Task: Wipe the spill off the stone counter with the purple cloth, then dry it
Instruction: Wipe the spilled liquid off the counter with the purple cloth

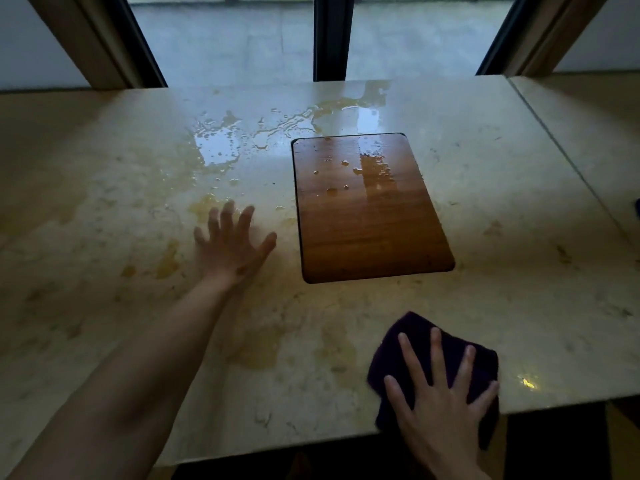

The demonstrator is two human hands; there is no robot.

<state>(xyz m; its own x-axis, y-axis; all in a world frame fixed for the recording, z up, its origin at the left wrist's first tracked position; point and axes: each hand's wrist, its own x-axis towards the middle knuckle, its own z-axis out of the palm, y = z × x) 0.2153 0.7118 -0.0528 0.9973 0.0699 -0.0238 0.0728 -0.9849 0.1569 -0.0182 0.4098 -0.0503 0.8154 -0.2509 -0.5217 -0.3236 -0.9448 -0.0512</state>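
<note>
Right hand (440, 407) spread flat on cloth (415, 341) at counter's (104, 323) 5 o'clock edge, left hand (232, 244) splayed, blurred, empty, spill (218, 147) at 11 o'clock, wet wood panel (367, 216) centre

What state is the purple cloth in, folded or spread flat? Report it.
Bunched, not spread: the purple cloth lies crumpled under the right hand, overhanging the counter edge.

The left hand (232, 244) is smeared by motion blur, so its fingertips and whether it touches the counter (104, 209) cannot be told. The right hand (438, 393) covers the middle of the purple cloth (412, 332), whose near corner hangs past the counter's front edge into darkness. A small blue thing (637, 207) is cut off by the right border, too little showing to name.
</note>
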